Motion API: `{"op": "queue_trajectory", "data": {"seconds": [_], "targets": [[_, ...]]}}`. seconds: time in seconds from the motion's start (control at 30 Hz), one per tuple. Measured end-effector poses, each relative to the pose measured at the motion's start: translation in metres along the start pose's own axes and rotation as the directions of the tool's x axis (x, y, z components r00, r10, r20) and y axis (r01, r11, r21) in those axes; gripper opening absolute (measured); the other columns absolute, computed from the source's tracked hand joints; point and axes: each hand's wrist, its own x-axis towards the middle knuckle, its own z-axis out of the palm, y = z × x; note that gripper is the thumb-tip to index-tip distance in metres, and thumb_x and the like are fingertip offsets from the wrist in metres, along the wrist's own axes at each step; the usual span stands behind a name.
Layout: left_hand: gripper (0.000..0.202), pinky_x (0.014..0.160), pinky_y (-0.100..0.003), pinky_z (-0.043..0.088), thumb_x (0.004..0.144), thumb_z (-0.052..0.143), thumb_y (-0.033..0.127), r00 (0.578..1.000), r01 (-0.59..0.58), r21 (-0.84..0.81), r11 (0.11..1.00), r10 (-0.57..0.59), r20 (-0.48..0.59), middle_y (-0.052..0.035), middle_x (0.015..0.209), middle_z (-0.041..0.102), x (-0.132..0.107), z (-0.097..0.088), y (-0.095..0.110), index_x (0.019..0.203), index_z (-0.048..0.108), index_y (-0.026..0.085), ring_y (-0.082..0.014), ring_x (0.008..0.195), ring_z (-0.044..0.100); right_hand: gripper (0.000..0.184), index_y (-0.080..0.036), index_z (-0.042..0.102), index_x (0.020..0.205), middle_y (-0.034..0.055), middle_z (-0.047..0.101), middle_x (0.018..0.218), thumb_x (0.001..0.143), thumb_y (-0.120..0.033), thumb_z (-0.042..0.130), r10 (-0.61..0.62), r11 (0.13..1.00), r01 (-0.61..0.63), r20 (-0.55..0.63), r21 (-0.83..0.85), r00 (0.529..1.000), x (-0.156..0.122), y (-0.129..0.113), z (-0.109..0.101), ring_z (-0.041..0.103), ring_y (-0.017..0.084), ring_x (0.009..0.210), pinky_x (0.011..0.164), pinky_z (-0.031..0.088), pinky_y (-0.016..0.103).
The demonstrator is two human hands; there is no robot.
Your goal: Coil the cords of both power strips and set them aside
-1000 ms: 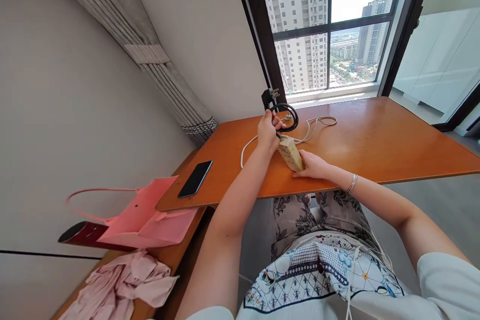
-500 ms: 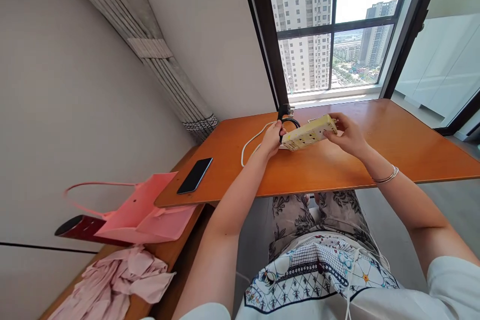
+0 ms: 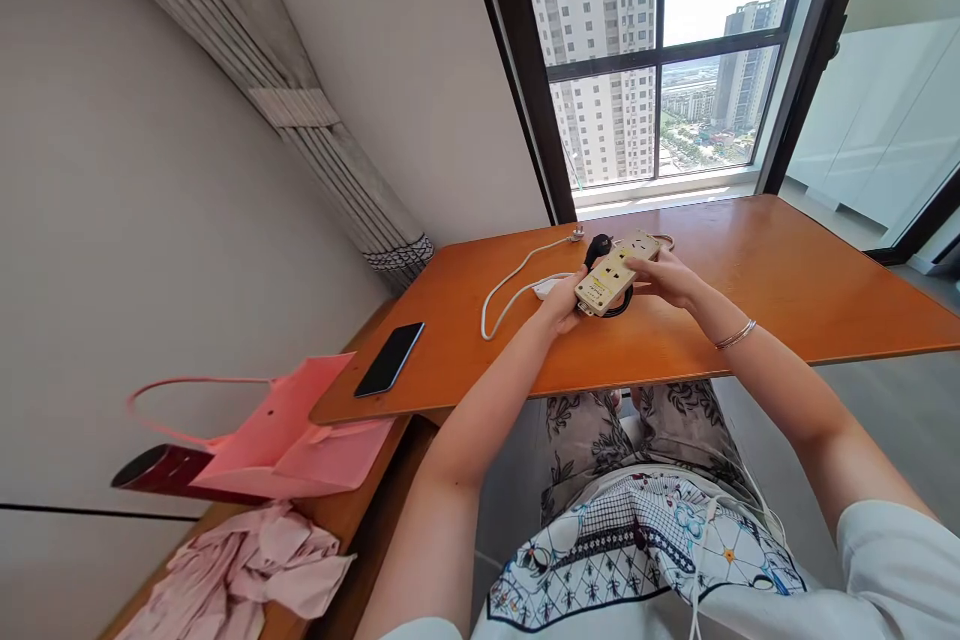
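A cream-yellow power strip point(image 3: 609, 282) is held tilted above the wooden table, its socket face turned up toward me. At its near left end my left hand point(image 3: 564, 302) is closed around it. My right hand point(image 3: 666, 277) grips the far right part, with the thumb on the socket face. A black plug point(image 3: 598, 248) and a loop of black cord point(image 3: 621, 304) show beside and beneath the strip. Just left of my left hand, a white cable point(image 3: 487, 312) lies curved on the table, with a white block point(image 3: 550, 287) partly hidden by the hand.
The wooden table point(image 3: 780, 280) stands against a window point(image 3: 660, 70). A smartphone point(image 3: 390, 358) lies near its left edge. Lower left, a pink bag point(image 3: 330, 455), a dark red object point(image 3: 161, 472) and pink cloth point(image 3: 262, 560) rest on a wooden surface.
The power strip has rolled so its socket face points up, and its near end has dropped slightly. The black plug now shows behind it. My right hand has moved left and lower.
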Motion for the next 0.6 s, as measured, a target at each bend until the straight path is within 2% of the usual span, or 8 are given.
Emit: {"op": "queue_trajectory", "data": {"seconds": [0.1,0.27,0.4,0.5,0.6], "targets": [[0.038,0.07,-0.03,0.062,0.099,0.051,0.039,0.999,0.053,0.007,0.999,-0.053,-0.004,-0.0147,0.102,0.078,0.006,0.0,-0.008,0.118,0.068,0.01,-0.023,0.09,0.076,0.048,-0.023,0.061,0.106,0.0055,0.075,0.102,0.067,-0.028,0.088,0.102,0.992,-0.105,0.045,0.066,0.994,-0.003,0.008,-0.002,0.072,0.02,0.083,0.077,0.063,0.039],[0.031,0.059,-0.026,0.058,0.101,0.046,0.033,0.997,0.079,0.103,0.992,-0.076,-0.033,-0.0108,0.091,0.078,0.015,0.002,-0.017,0.106,0.07,0.013,-0.0188,0.074,0.075,0.033,-0.019,0.065,0.102,0.0065,0.078,0.096,0.073,-0.014,0.08,0.141,0.977,-0.132,-0.046,0.165,0.989,0.004,0.023,-0.01,0.074,0.019,0.078,0.069,0.064,0.031],[0.03,0.05,-0.027,0.053,0.1,0.046,0.033,0.996,0.067,0.234,0.97,-0.053,-0.065,-0.0074,0.074,0.075,0.026,0.002,-0.022,0.094,0.069,0.014,-0.0176,0.059,0.068,0.029,-0.015,0.067,0.1,0.007,0.078,0.09,0.073,-0.009,0.077,0.198,0.958,-0.17,-0.105,0.232,0.974,0.013,0.033,-0.017,0.074,0.017,0.075,0.071,0.064,0.029],[0.03,0.048,-0.026,0.049,0.097,0.049,0.035,0.997,0.014,0.354,0.935,0.014,-0.078,-0.0061,0.068,0.071,0.039,0.001,-0.027,0.087,0.067,0.014,-0.0165,0.055,0.063,0.029,-0.014,0.067,0.099,0.0083,0.078,0.09,0.073,-0.006,0.076,0.176,0.959,-0.128,-0.177,0.254,0.968,0.017,0.04,-0.021,0.074,0.019,0.075,0.072,0.064,0.031],[0.019,0.053,-0.023,0.047,0.092,0.057,0.031,0.989,-0.081,0.406,0.91,0.122,-0.078,-0.0037,0.072,0.07,0.051,0.0,-0.03,0.084,0.065,0.016,-0.0148,0.061,0.063,0.031,-0.013,0.066,0.099,0.0089,0.078,0.088,0.071,-0.005,0.077,0.158,0.96,-0.087,-0.259,0.265,0.953,0.018,0.045,-0.024,0.074,0.02,0.074,0.069,0.065,0.033]]}}
